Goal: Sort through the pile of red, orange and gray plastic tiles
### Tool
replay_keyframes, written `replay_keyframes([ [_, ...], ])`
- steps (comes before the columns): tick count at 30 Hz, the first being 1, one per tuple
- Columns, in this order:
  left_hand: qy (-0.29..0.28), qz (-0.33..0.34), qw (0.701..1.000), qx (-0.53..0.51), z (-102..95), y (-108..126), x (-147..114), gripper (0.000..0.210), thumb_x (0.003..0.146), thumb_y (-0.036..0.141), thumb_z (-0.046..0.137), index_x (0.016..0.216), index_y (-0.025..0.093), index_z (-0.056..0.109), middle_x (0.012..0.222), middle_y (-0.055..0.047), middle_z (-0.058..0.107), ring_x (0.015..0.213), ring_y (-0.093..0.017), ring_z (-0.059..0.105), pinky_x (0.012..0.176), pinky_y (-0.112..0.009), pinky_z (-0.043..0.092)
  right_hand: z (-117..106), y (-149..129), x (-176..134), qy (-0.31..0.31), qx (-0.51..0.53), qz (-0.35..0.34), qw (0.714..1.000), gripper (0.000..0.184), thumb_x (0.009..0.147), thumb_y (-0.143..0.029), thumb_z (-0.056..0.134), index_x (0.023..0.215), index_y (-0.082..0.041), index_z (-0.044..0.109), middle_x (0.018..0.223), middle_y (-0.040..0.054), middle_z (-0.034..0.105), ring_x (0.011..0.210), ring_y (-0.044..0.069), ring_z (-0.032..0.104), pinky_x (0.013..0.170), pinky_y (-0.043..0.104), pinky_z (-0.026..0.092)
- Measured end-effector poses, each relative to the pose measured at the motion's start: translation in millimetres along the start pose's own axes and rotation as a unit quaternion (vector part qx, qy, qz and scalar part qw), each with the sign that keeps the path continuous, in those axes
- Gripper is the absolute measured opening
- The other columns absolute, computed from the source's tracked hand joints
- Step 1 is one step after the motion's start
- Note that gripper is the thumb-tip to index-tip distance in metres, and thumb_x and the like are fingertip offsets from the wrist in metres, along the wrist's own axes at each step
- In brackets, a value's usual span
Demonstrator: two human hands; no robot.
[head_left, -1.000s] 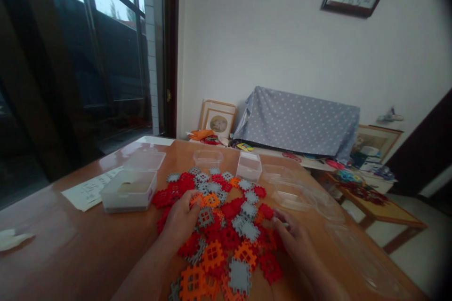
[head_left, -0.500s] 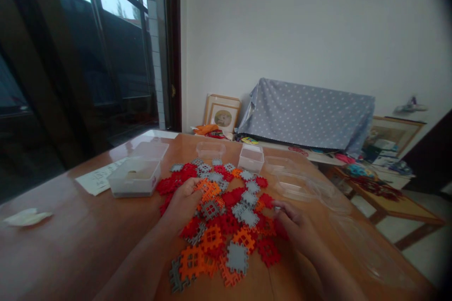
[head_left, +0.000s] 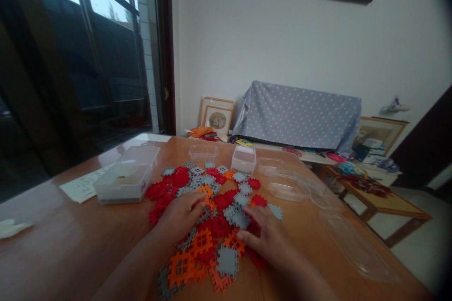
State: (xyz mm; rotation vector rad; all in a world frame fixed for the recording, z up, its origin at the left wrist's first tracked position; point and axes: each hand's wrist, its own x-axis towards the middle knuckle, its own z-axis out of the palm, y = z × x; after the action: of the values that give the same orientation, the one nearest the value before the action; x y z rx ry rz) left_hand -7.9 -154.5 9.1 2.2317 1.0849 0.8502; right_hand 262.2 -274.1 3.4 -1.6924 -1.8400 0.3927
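Interlocking plastic tiles with notched edges, red, orange and grey, lie in a loose pile between my hands. My left hand is closed at the pile's left side, its thumb and fingers pinching an orange tile partly hidden behind them. My right hand is spread low over the pile's right side, thumb apart from the fingers, near an orange window tile and a grey tile. Another grey tile lies just beyond its knuckles. A solid grey tile rests at the near edge.
A clear lidded box stands left on the wooden table, near a paper sheet. A small clear box stands behind the pile. Clear trays and a long clear lid lie to the right. White tissue sits far left.
My right hand has moved left over the pile and its fingers have opened. A grey tile now shows beyond it. My left hand has turned slightly and come nearer. The view has shifted right.
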Motion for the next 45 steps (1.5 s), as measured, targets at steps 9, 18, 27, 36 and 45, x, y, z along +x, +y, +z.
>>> replay_keyframes([
  [9,-0.017,0.022,0.997,0.073,3.7,12,-3,0.035,0.094,0.039,0.051,0.121,0.026,0.070,0.124,-0.007,0.071,0.116,-0.026,0.061,0.105,-0.040,0.043,13,-7,4,0.006,0.004,-0.004,1.000,0.026,0.094,-0.041,0.053,0.104,-0.028,0.074,0.096,0.0061,0.072,0.095,0.027,0.062,0.086,0.038,0.046],
  [18,0.029,0.044,0.998,0.034,11.2,27,-8,0.031,0.095,0.038,0.051,0.113,0.027,0.072,0.112,-0.007,0.073,0.106,-0.025,0.065,0.096,-0.037,0.047,13,-9,3,0.029,0.447,0.086,0.890,0.038,0.090,-0.055,0.060,0.109,-0.023,0.067,0.097,0.0041,0.074,0.093,0.025,0.067,0.088,0.039,0.051],
  [27,0.004,0.046,0.999,0.012,17.3,42,-13,0.028,0.094,0.037,0.052,0.112,0.028,0.072,0.106,-0.006,0.074,0.101,-0.024,0.066,0.094,-0.037,0.048,21,-7,3,0.048,0.424,0.094,0.899,0.037,0.087,-0.053,0.064,0.108,-0.023,0.064,0.081,0.0000,0.068,0.072,0.019,0.060,0.068,0.031,0.048],
  [36,-0.072,-0.088,0.961,-0.251,48.6,56,-22,0.037,0.087,0.038,0.058,0.121,0.023,0.061,0.078,0.001,0.067,0.066,-0.015,0.061,0.062,-0.026,0.048,23,-24,-2,-0.008,0.382,0.044,0.923,0.034,0.092,-0.041,0.060,0.123,-0.028,0.064,0.092,0.0006,0.067,0.077,0.017,0.059,0.071,0.030,0.048],
  [45,-0.048,-0.162,0.921,-0.351,41.2,63,-15,0.035,0.081,0.040,0.064,0.108,0.019,0.056,0.070,0.003,0.063,0.065,-0.015,0.060,0.065,-0.027,0.045,9,-39,-8,0.038,0.087,-0.073,0.993,0.071,0.075,-0.018,0.074,0.141,-0.031,0.050,0.132,0.0051,0.061,0.116,0.023,0.058,0.101,0.039,0.048],
])
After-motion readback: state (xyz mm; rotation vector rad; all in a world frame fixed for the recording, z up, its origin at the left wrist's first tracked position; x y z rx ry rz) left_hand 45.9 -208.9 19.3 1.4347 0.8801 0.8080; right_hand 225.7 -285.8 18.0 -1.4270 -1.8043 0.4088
